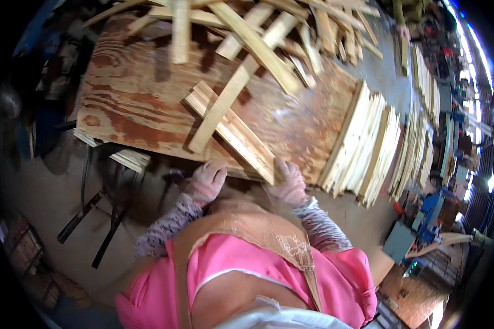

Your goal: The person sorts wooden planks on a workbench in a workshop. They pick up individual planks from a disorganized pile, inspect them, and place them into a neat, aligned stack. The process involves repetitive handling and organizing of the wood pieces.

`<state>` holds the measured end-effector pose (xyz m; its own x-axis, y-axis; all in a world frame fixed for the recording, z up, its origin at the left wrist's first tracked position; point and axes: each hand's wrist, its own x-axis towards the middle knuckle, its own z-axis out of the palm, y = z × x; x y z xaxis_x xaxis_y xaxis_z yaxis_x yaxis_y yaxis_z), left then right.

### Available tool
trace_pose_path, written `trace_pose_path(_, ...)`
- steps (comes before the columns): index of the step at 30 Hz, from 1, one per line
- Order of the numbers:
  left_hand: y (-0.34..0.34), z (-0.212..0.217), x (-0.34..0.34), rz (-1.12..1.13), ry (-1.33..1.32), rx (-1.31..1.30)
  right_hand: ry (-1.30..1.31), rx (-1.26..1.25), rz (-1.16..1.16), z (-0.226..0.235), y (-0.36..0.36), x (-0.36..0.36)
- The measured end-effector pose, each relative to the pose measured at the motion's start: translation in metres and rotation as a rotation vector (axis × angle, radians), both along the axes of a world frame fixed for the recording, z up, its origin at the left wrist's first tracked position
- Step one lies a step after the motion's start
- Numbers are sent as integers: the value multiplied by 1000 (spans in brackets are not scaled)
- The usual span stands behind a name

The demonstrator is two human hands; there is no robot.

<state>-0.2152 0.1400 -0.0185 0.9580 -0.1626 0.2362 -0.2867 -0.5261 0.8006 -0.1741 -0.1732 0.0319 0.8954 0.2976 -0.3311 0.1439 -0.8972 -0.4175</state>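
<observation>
My right hand [290,184], in a thin pale glove, is closed around the near end of a wooden board [247,147], its thumb side against the wood. The board lies slantwise on the plywood tabletop [132,104], its far end to the left. A narrow wooden slat [220,112] crosses over it, running up into the pile. My left hand [207,180], gloved the same way, is at the table's front edge below the slat's near end. Its fingers are curled, and whatever they may hold is hidden.
A loose pile of wooden slats [252,41] covers the table's far side. Rows of stacked strips [362,145] stand at the right. Black metal legs [110,219] show below the table at left. Blue machinery [431,211] is at far right.
</observation>
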Motion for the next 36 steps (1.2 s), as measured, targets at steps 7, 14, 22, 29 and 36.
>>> trace_pose_path(7, -129, 16, 47, -689, 278, 17, 963, 746, -712, 63, -220, -114)
trace_pose_path(14, -255, -42, 88, -401, 1586, -1162, 982, 1535, -1175, 51, -218, -102)
trace_pose_path(22, -340, 14, 144, -126, 985, -274, 450, 717, -847, 30, -188, 7)
trace_pose_path(29, -335, -7, 171, -142, 853, -85, 253, 126, -891, -3, -161, 41)
trace_pose_path(36, -354, -19, 195, -668, 523, 17, -415, -284, -728, -25, -170, 60)
